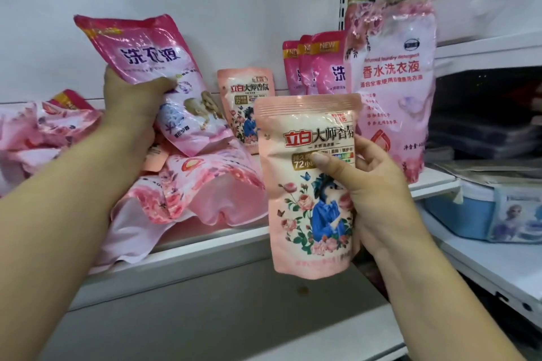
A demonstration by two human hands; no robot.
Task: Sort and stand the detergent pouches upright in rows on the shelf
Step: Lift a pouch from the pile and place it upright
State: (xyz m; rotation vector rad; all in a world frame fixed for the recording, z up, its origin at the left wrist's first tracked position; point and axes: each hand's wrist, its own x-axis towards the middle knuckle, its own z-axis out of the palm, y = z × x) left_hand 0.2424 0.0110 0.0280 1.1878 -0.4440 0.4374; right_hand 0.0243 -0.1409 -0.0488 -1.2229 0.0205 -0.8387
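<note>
Shelf (205,246) of pink pouches (205,184), left hand (132,108) grasping magenta pouch (152,67), right hand (378,193) grasping peach pouch (302,184).

Single view, head-worn wide-angle camera, facing forward and slightly down at a white shop shelf (205,246) from close range, roughly level with the shelf board. Both forearms enter from the bottom edge, the left hand (132,108) and right hand (372,190) large in the foreground, so the lens sits within arm's reach of the pouches and the white back panel (205,3). Framing takes in a neighbouring shelf bay (484,132) at the right edge; straight lines bow near the margins.
</note>
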